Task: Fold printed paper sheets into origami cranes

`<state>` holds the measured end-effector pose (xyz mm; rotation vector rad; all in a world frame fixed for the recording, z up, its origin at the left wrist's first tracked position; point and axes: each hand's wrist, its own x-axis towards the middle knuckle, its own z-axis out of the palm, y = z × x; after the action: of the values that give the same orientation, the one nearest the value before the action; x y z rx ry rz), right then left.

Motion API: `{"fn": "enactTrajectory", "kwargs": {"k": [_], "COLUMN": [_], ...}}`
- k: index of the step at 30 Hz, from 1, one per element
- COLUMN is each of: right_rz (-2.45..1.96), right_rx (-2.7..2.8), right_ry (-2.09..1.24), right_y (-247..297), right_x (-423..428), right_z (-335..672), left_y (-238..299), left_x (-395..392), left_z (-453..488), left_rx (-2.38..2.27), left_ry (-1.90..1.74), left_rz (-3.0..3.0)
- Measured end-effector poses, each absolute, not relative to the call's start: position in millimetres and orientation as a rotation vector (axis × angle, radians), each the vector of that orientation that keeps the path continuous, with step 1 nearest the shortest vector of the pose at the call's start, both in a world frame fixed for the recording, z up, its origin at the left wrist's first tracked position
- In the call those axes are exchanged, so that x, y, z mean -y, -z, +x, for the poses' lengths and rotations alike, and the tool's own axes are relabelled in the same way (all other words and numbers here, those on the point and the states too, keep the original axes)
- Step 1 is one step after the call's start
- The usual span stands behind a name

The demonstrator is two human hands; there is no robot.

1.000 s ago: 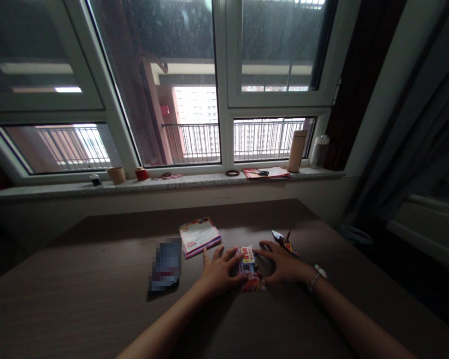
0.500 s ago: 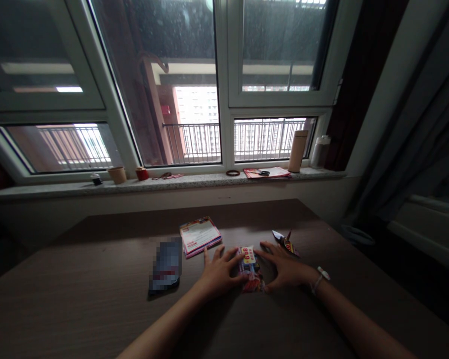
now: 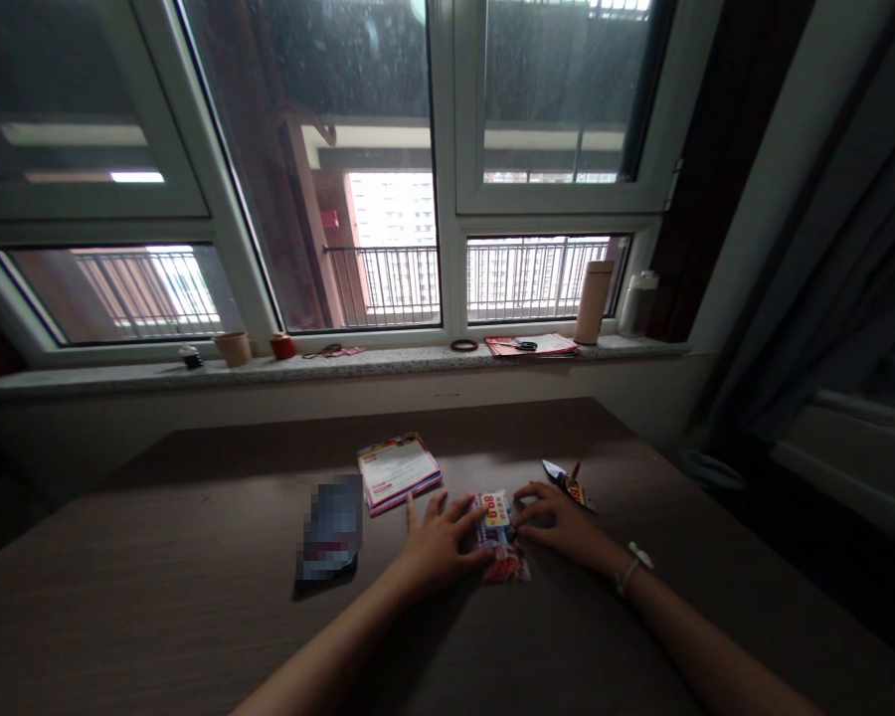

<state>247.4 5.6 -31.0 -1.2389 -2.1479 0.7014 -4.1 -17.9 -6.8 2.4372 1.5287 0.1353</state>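
A colourful printed piece of paper (image 3: 501,559) with a yellow-and-white price panel lies on the table between my hands. My left hand (image 3: 439,542) rests on its left edge, fingers spread. Over the right edge is my right hand (image 3: 563,519), fingers bent and a little apart, its fingertips at the paper; a band with a pale piece circles that wrist. Just beyond the right hand, a small folded printed piece (image 3: 578,491) lies with a pointed, blade-like light shape (image 3: 553,468) beside it, partly hidden by the fingers.
A stack of printed sheets (image 3: 399,470) lies beyond my left hand, with a blurred-out dark phone-like object (image 3: 332,532) to its left. On the windowsill (image 3: 388,365) stand a tan bottle (image 3: 594,303), a paper cup (image 3: 233,348), and scissors (image 3: 523,345) on red-edged papers.
My right hand has shifted: its thumb has drawn up from the paper's lower right corner towards the fingers at the right edge. The left hand stays in place.
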Motion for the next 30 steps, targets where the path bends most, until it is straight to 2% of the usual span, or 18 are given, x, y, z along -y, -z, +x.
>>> {"fn": "enactTrajectory", "kwargs": {"k": [6, 30], "right_rz": [-1.258, -1.544], "right_rx": [2.131, 2.215], "right_ry": [-0.685, -0.193], "right_y": [34.6, 25.1], "right_x": [-9.4, -3.2], "right_z": [248.7, 227.8], "left_y": [4.7, 1.0], "left_x": [18.0, 18.5], "left_z": [-3.2, -2.3], "left_rx": [-1.533, -1.521], "left_ry": [-0.098, -0.078], "left_rz": [2.431, 2.424]}}
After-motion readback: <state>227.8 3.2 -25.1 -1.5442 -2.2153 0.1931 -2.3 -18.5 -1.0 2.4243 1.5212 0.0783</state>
